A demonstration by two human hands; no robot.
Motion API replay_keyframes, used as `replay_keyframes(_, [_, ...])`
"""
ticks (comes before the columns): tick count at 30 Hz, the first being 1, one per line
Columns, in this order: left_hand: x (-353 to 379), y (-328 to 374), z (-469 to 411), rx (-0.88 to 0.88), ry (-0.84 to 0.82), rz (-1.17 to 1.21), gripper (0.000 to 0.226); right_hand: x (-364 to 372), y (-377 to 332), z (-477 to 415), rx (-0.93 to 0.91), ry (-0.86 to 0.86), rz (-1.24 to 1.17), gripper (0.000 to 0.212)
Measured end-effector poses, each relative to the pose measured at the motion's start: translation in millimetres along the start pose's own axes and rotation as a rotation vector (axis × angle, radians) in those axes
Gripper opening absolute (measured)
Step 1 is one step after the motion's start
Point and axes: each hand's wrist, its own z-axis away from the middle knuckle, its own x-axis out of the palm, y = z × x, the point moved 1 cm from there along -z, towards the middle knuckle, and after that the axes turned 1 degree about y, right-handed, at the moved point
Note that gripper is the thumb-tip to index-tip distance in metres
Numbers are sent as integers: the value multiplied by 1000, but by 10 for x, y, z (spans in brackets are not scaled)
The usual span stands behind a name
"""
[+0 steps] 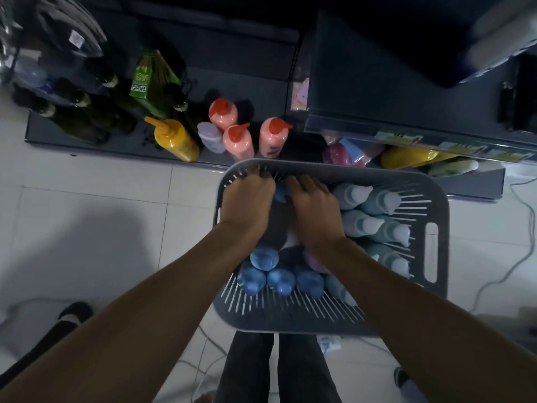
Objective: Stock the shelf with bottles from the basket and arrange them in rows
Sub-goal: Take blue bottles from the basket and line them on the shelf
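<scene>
A grey slatted basket (290, 318) stands on the floor against the low dark shelf board (87, 141). It holds several blue bottles (279, 280) at the near side, several pale teal bottles with white caps (374, 225) on the right, and a pink bottle (313, 263). Both my hands reach down into its far left part. My left hand (247, 199) is curled against the far wall, and what lies under it is hidden. My right hand (313, 210) bends over a blue bottle (280, 193) that shows between the two hands. On the shelf stand three pink bottles with red caps (238, 138).
Beside the pink bottles are a small white bottle (210, 138), a yellow squeeze bottle (174, 139), dark glass bottles (87, 112) and a green carton (151, 80). A higher shelf (377, 82) juts out at the right, over yellow packs (406, 157). Cables (523, 228) cross the white tile floor.
</scene>
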Motion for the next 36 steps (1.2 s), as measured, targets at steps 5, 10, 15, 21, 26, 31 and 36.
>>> replay_keyframes(5, [-97, 6, 79, 18, -20, -5, 23, -130, -18, 29, -2, 15, -40, 27])
replay_keyframes(10, [-444, 19, 289, 6, 45, 5, 22, -546, -78, 186, 0, 88, -71, 23])
replay_keyframes(15, [-1032, 66, 507, -24, 67, 60, 20, -1182, -138, 340, 9, 142, -54, 20])
replay_keyframes(21, [-1935, 138, 801, 36, 187, 58, 19, -2156, -155, 572, 10, 214, -79, 15])
replay_keyframes(26, [-2710, 262, 1107, 118, 266, 87, 19, -3030, -191, 796, 40, 255, -68, 17])
replay_keyframes(31, [-3314, 478, 1404, 212, 347, 57, 23, -3704, -193, 1058, 43, 346, 25, 17])
replay_keyframes(36, [-3721, 676, 1632, 306, 421, 31, 39, -4179, -102, 1337, 92, 379, 53, 22])
